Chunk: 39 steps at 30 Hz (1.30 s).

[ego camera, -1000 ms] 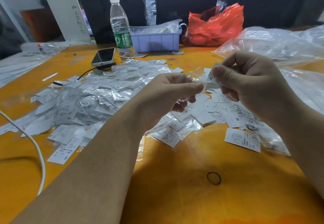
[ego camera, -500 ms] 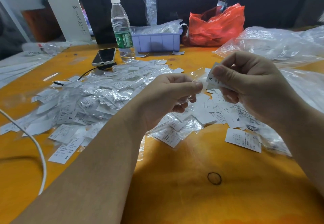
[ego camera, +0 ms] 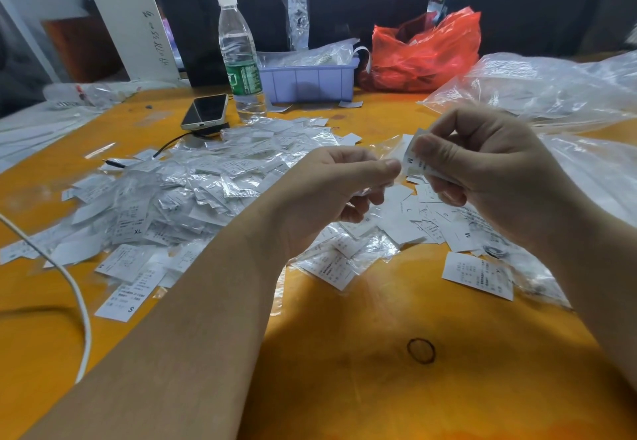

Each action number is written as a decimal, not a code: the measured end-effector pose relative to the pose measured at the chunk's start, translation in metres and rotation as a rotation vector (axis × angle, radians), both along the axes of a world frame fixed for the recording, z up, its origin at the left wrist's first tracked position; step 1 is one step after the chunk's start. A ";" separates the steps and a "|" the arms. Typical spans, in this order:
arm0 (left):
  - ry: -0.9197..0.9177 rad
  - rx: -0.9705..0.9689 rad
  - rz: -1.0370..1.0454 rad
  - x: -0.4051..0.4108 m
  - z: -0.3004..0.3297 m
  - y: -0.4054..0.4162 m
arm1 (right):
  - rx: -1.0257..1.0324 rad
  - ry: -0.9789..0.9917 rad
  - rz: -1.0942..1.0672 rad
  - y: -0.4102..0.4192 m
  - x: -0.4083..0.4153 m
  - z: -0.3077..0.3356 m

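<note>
Both hands are raised over the orange table (ego camera: pixel 379 388). My right hand (ego camera: pixel 489 177) pinches a small white size label (ego camera: pixel 412 160) marked M between thumb and fingers. My left hand (ego camera: pixel 331 195) pinches a small clear plastic sleeve (ego camera: pixel 389 150) right beside the label, its thumb tip almost touching the paper. A wide heap of bagged labels (ego camera: pixel 179 191) lies on the table to the left. Loose white labels (ego camera: pixel 424 219) marked S, M and L lie under my hands.
At the back stand a water bottle (ego camera: pixel 241 60), a phone (ego camera: pixel 205 111), a lilac plastic bin (ego camera: pixel 306 78) and a red plastic bag (ego camera: pixel 427 50). Large clear bags (ego camera: pixel 551 88) fill the right. A white cable (ego camera: pixel 79 301) runs along the left; a rubber band (ego camera: pixel 421 350) lies near me.
Almost nothing differs: both hands keep their pinch, and the label edges slightly toward the sleeve in my left hand.
</note>
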<state>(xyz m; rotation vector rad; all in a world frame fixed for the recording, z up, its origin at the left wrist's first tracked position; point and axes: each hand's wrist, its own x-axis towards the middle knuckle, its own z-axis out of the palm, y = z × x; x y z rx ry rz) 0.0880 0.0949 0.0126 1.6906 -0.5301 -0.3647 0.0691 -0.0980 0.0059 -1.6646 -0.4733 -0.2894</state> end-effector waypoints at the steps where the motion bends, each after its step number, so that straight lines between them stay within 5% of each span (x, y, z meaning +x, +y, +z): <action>1: -0.001 0.001 0.000 0.000 0.000 0.000 | -0.006 -0.002 -0.001 0.000 0.000 0.000; 39: -0.045 0.025 0.086 0.001 -0.001 0.000 | -0.086 0.080 -0.007 0.005 -0.008 0.005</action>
